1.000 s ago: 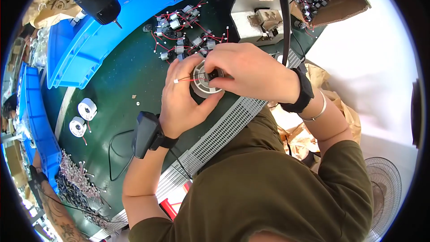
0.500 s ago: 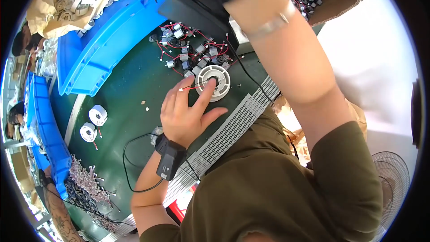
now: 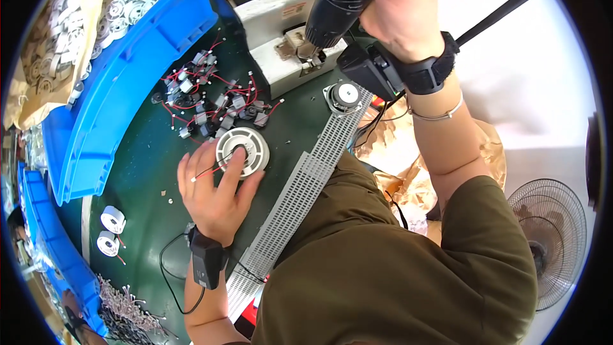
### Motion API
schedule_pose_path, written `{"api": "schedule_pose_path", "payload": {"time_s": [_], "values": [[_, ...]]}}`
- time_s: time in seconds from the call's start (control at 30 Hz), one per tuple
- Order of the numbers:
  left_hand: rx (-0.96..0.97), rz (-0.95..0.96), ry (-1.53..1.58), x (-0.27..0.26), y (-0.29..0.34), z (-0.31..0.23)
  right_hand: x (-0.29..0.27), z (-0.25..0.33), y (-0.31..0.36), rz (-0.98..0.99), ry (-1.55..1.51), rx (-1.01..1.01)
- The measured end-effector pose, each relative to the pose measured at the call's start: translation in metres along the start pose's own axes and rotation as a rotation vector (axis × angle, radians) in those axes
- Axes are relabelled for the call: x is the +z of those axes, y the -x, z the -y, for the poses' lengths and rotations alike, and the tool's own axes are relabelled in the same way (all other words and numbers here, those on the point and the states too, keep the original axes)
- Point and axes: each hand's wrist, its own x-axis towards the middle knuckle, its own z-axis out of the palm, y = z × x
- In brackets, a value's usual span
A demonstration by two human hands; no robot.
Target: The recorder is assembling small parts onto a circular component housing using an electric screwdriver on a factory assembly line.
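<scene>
The left hand presses flat, fingers spread, on the round white speaker mid-bench, while the right hand grips a black power tool well above it.

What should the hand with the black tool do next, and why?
Probably bring the black tool down to the round white part. The right hand grips it high above the table, while the left hand presses the part flat on the green table, red wires between its fingers.
</scene>
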Motion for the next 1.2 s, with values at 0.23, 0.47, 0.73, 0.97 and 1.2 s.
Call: {"api": "schedule_pose_path", "payload": {"time_s": [0.23,0.47,0.73,0.97,1.2], "values": [[-0.059,0.011,-0.039,0.005,0.005,-0.002,-0.014,-0.014,0.007,-0.076,0.015,0.046],[-0.079,0.013,0.014,0.007,0.006,-0.001,-0.011,-0.019,0.009,-0.101,0.030,0.065],[-0.094,-0.018,0.025,0.007,0.007,0.000,-0.010,-0.013,0.028,-0.049,0.007,0.145],[-0.069,-0.067,0.036,0.008,0.002,-0.003,0.019,-0.003,0.022,0.208,-0.139,0.101],[-0.076,-0.114,0.016,0.008,-0.002,-0.006,0.070,-0.007,0.023,0.212,-0.325,0.215]]}}
